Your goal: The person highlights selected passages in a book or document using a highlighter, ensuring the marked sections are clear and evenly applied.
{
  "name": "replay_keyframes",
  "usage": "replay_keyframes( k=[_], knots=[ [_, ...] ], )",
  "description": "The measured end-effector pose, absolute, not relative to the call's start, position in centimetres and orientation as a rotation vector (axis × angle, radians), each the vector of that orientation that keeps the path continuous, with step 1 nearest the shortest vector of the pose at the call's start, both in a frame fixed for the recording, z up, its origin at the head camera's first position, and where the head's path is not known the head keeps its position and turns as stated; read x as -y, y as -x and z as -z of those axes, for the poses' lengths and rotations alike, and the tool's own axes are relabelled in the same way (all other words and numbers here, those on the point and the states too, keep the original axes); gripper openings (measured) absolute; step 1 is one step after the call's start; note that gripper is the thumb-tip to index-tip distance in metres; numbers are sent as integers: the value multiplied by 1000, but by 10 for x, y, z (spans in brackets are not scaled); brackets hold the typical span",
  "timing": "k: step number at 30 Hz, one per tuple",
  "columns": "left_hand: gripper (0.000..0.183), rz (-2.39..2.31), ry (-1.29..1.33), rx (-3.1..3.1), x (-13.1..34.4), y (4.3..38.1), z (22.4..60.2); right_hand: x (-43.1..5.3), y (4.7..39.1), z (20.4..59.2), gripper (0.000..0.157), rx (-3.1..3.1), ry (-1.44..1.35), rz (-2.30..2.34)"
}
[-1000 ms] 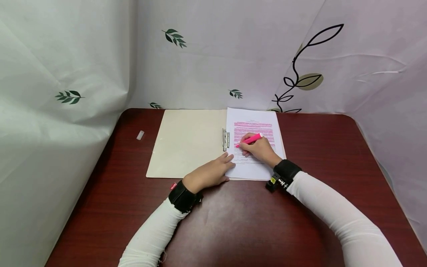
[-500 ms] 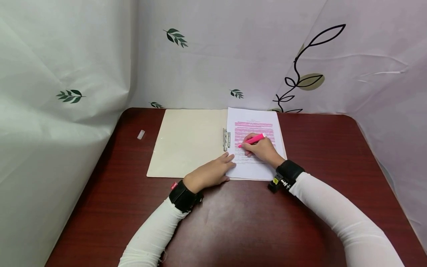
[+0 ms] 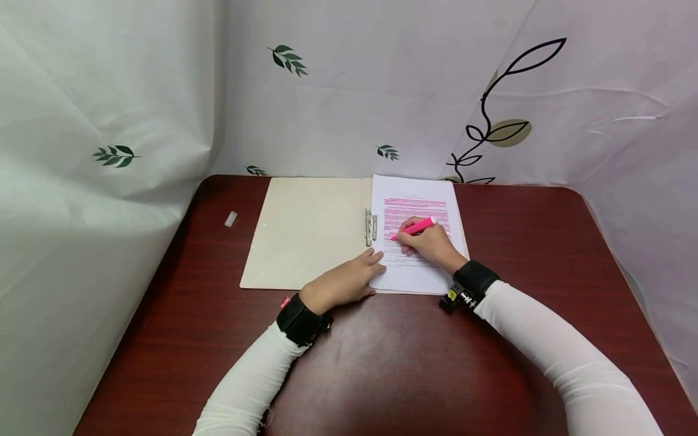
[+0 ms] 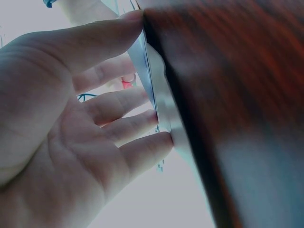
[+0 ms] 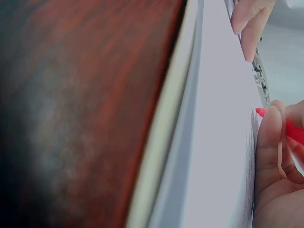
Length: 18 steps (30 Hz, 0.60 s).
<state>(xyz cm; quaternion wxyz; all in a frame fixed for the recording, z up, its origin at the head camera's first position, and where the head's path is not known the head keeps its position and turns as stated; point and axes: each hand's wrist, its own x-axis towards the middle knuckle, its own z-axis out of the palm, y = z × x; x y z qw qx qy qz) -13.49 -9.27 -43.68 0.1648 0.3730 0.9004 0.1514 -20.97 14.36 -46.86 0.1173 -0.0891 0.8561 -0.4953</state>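
Note:
My right hand pinches a pink highlighter, its tip at the printed text partway down a white sheet. Pink marking covers the lines above the tip. In the right wrist view the highlighter's tip pokes out past my thumb. My left hand rests at the sheet's lower left corner, fingertips on the paper and the folder; the left wrist view has its fingers extended and spread. The sheet lies on the right half of an open cream folder, beside its metal clip.
A small white piece lies on the dark red wooden table, left of the folder. White cloth with leaf prints hangs behind the table and along both sides. Each wrist wears a black band.
My right hand and the highlighter have shifted slightly to the right along the text. The left hand keeps its place on the sheet's corner.

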Motion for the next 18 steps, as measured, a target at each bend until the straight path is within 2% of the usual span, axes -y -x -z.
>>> replay_keyframes(
  k=[7, 18],
  knots=[
    [50, -421, -1066, -2566, 93, 136, 436, -146, 212, 469, 20, -2497, 257, 1435],
    [50, -405, -1069, -2568, 92, 135, 436, -151, 212, 471, 16, -2531, 247, 1387]
  ],
)
